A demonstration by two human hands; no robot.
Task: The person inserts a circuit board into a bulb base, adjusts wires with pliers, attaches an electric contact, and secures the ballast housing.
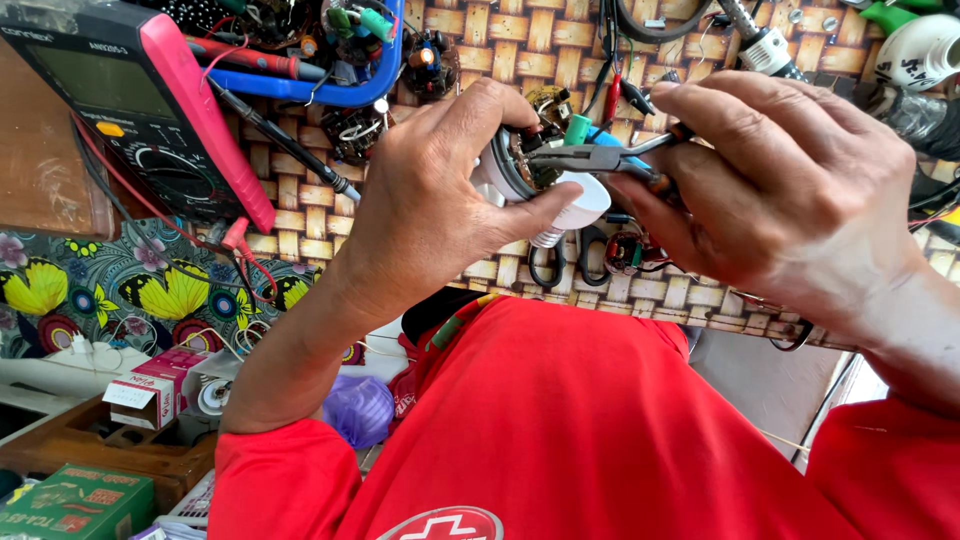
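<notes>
My left hand (440, 200) grips a white lamp-bulb base (575, 210) with its open end turned up, showing a small circuit board and a green capacitor (577, 128). My right hand (790, 190) holds needle-nose pliers (590, 157) by the handles, and the jaws reach into the open bulb housing from the right. Both hands hover above a woven tan mat (500, 60). My red shirt (560, 420) fills the lower part of the view.
A black and pink multimeter (130, 110) with red and black probes lies at the upper left. A blue tray (310, 60) of electronic parts sits at the top. Scissors (565, 265) lie under the bulb. Small boxes (150, 390) and a floral cloth (120, 290) are at the left.
</notes>
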